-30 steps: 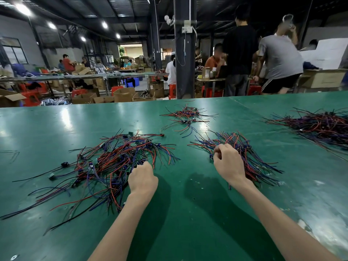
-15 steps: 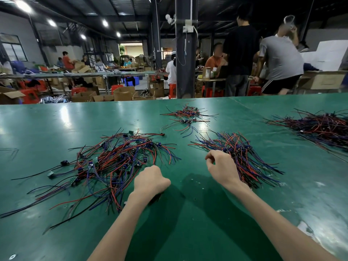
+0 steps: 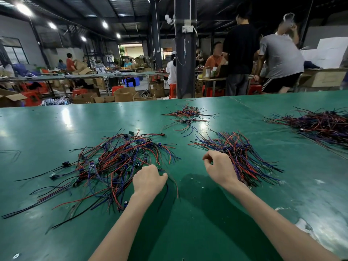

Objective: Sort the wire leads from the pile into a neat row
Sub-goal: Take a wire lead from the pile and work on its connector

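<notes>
A tangled pile of red, blue and black wire leads (image 3: pixel 113 162) with small green boards lies on the green table (image 3: pixel 197 223), left of centre. My left hand (image 3: pixel 148 178) sits at the pile's right edge, fingers curled round a lead whose wires trail down to the right. To the right lies a tidier bundle of leads (image 3: pixel 243 157), fanned in one direction. My right hand (image 3: pixel 219 168) hovers at this bundle's left edge with fingers curled; I see nothing in it.
A small loose pile of leads (image 3: pixel 188 115) lies farther back at centre. A large dark pile (image 3: pixel 320 127) spreads at the far right. Beyond the table's far edge stand a dark pillar (image 3: pixel 184 53), several people, cardboard boxes and red stools.
My right hand has lifted off the tidy bundle and moved left. My left hand has pulled slightly right and back from the tangled pile, with wires now trailing from it.
</notes>
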`<state>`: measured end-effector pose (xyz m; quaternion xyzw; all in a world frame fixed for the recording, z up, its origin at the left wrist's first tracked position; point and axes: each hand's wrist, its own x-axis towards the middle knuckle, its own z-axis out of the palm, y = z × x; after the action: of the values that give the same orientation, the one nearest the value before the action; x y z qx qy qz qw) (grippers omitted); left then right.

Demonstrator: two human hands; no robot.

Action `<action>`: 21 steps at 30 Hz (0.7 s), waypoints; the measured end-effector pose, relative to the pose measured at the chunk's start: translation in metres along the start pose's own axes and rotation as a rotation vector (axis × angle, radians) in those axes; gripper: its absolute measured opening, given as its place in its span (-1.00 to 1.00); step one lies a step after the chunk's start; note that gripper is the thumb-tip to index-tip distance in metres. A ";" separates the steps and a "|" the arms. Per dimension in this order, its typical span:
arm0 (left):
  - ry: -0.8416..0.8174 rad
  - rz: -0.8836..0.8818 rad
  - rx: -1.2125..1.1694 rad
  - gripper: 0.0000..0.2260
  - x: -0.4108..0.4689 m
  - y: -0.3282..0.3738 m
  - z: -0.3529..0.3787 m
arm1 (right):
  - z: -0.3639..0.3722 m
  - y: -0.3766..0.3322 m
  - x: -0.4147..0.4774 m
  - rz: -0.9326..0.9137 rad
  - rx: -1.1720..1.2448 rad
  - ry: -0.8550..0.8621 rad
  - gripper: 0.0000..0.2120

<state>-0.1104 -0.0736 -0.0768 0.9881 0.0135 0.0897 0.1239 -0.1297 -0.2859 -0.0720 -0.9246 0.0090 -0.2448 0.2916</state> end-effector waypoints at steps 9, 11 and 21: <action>0.064 0.068 -0.175 -0.66 -0.011 0.013 -0.003 | -0.001 -0.001 -0.001 -0.035 0.103 -0.071 -0.61; 0.051 0.067 -0.422 -0.66 -0.014 0.020 -0.003 | 0.000 -0.002 -0.001 -0.038 0.120 -0.081 -0.63; -0.163 0.031 -1.231 -0.79 -0.022 0.037 -0.003 | 0.005 -0.010 -0.003 0.077 0.274 -0.082 -0.68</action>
<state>-0.1324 -0.1100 -0.0685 0.7393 -0.0647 0.0071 0.6702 -0.1313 -0.2748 -0.0711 -0.8845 -0.0011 -0.1944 0.4241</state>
